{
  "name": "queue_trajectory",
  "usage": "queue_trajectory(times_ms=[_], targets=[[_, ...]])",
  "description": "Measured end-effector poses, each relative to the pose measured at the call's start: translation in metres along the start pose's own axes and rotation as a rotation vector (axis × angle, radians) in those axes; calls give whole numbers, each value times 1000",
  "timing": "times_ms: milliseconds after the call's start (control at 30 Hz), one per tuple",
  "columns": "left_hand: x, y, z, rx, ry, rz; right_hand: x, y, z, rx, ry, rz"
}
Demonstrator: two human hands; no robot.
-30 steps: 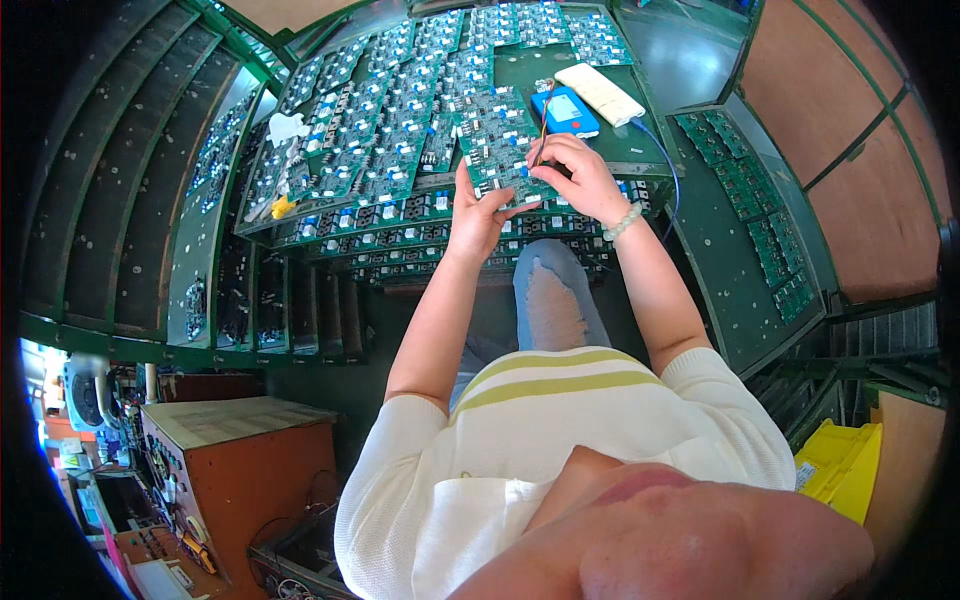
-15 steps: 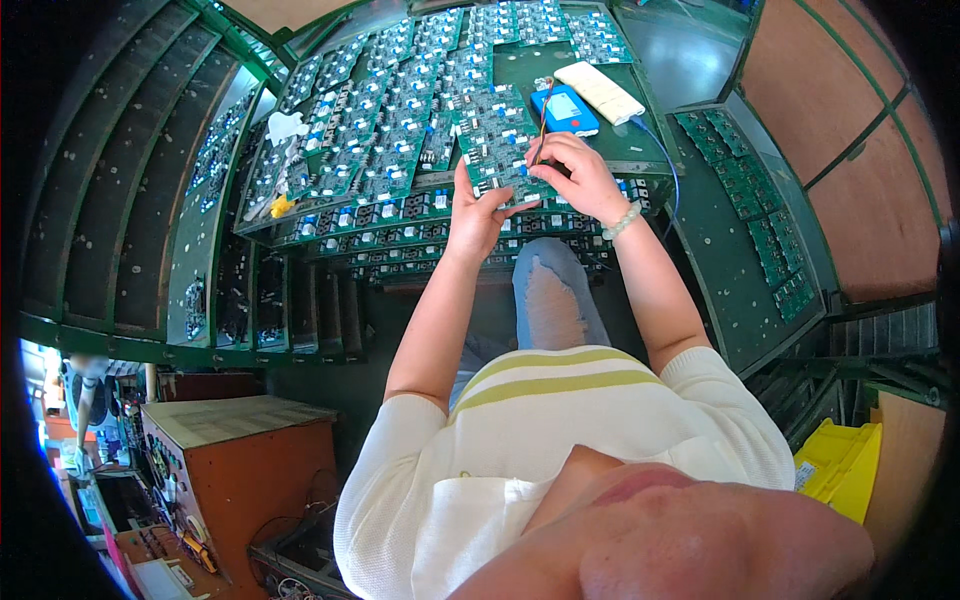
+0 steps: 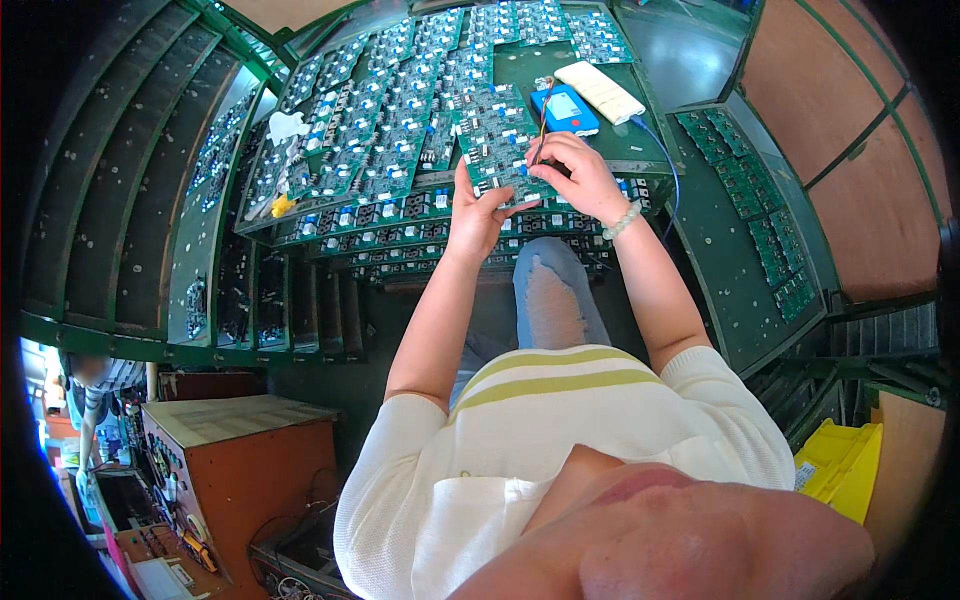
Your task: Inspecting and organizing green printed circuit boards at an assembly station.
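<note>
My left hand (image 3: 477, 217) grips the near edge of a green circuit board panel (image 3: 492, 128), thumb on top. Populated with small blue and white parts, the panel is tilted up over the table's front edge. Closed in a pinch, my right hand (image 3: 582, 180) holds the end of a thin multicoloured wire lead (image 3: 543, 118) against the panel's right side. My fingers cover the tip of the lead. It runs up to a blue box-shaped device (image 3: 566, 110) with a pale screen, lying just beyond. Beside that lies a cream-coloured block (image 3: 600, 92) with a blue cable (image 3: 662, 150).
Rows of similar panels (image 3: 400, 110) cover the green table, with more boards stacked beneath its front edge. Boards (image 3: 745, 190) lie on a side surface at right. Green racks (image 3: 110, 180) stand at left, a yellow bin (image 3: 840, 468) at lower right. A person (image 3: 100, 385) is at far lower left.
My hands, the panel and the wire lead look the same as before. At the far lower left, the other person has shifted, and a striped sleeve now shows.
</note>
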State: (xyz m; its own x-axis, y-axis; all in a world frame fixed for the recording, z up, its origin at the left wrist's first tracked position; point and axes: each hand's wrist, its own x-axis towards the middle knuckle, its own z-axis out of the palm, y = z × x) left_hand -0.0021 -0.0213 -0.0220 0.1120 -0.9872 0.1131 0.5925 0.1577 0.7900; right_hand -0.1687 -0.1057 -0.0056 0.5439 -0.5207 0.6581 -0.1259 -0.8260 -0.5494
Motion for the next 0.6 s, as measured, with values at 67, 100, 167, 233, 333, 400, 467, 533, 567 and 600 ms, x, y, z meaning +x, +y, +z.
queue_trajectory(times_ms=[67, 100, 167, 233, 333, 400, 467, 533, 567, 600], targets=[[0, 0, 0, -3, -3, -1, 0, 0, 0, 0, 1, -2], [0, 0, 0, 0, -9, 4, 0, 0, 1, 0, 4, -2], [0, 0, 0, 4, -16, 9, 0, 0, 1, 1, 8, -2], [0, -1, -1, 14, -6, 6, 0, 0, 1, -3, 7, -8], [0, 1, 1, 16, -12, 5, 0, 0, 1, -15, 2, -12], [-1, 1, 2, 16, -10, 6, 0, 0, 1, -13, 5, -15], [-1, 1, 1, 16, -7, 6, 0, -1, 1, -12, 9, -19], [-1, 1, 0, 22, 8, -8, -1, -1, 1, -5, 6, -6], [-1, 1, 0, 22, 8, -8, -1, -1, 1, -5, 6, -6], [-1, 2, 1, 18, 5, -7, -1, 0, 1, -2, 6, -9]])
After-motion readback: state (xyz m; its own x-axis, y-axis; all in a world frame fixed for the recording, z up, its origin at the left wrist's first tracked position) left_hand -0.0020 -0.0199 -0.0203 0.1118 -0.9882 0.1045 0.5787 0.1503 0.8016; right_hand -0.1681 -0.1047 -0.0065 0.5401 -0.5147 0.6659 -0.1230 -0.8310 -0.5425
